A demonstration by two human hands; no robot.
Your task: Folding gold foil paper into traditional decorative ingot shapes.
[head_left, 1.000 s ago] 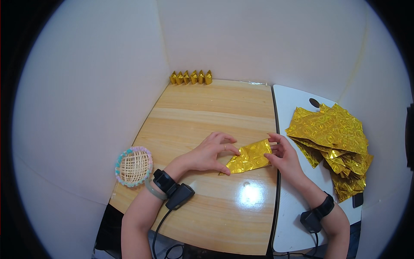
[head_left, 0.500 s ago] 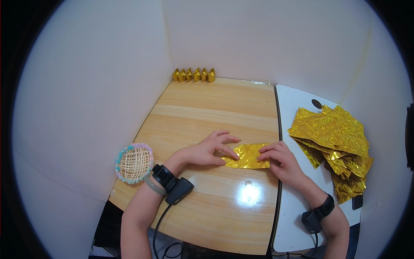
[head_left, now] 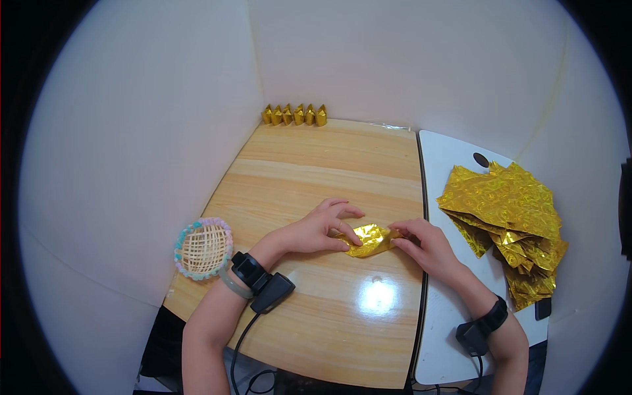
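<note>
A partly folded sheet of shiny gold foil paper (head_left: 370, 241) lies on the wooden table between my two hands. My left hand (head_left: 327, 227) pinches its left end between thumb and index finger, the other fingers raised away from it. At the right end, the thumb and fingers of my right hand (head_left: 424, 247) are closed on the paper's edge, where it is gathered and tilted up. Part of each end is hidden behind my fingers. Black devices with cables are strapped to both wrists.
Several folded gold paper pieces (head_left: 298, 115) stand in a row at the table's far left corner. A small woven basket (head_left: 205, 249) with a pastel rim sits by the left edge. On the white tabletop (head_left: 454, 289) at right is a heap of gold foil sheets (head_left: 507, 210).
The gold paper has gone from a flat strip to a narrower shape with its right end gathered. My right hand has shifted slightly and pinched that end; my left hand has barely moved.
</note>
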